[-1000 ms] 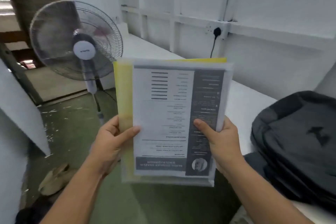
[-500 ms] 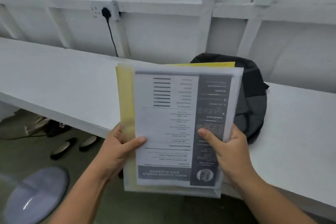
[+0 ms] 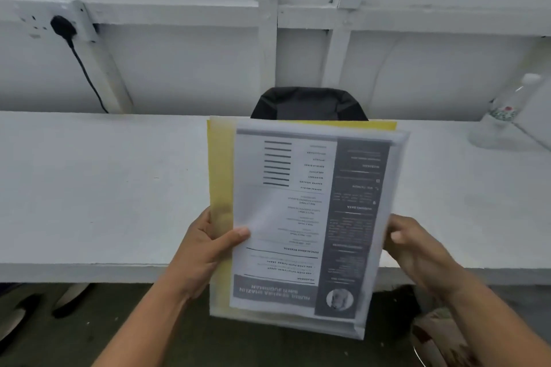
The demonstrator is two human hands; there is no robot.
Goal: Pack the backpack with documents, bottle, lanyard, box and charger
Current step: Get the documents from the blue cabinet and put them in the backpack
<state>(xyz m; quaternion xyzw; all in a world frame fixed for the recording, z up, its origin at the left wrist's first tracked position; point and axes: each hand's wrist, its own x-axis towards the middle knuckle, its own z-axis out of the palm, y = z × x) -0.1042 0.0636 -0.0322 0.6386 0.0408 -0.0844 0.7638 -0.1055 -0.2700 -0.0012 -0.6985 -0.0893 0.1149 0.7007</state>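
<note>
Documents (image 3: 298, 217) in their clear sleeve are now held squarely before the backpack (image 3: 310, 104) at the bench's (image 3: 104, 188) back edge. The left hand (image 3: 202, 250) pinches them, thumb in front; the right hand (image 3: 417, 250) has let go and is loosely curled and empty, likely freed to open the bag.

Sleeved documents (image 3: 298, 217) upright, print upside-down, black backpack (image 3: 310, 104) behind, clear bottle (image 3: 507, 112) far right.

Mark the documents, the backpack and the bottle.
documents (image 3: 286, 217), head view, on the middle of the printed front sheet.
backpack (image 3: 310, 104), head view, on its dark top showing above the documents.
bottle (image 3: 504, 112), head view, on its patterned label band.
</note>
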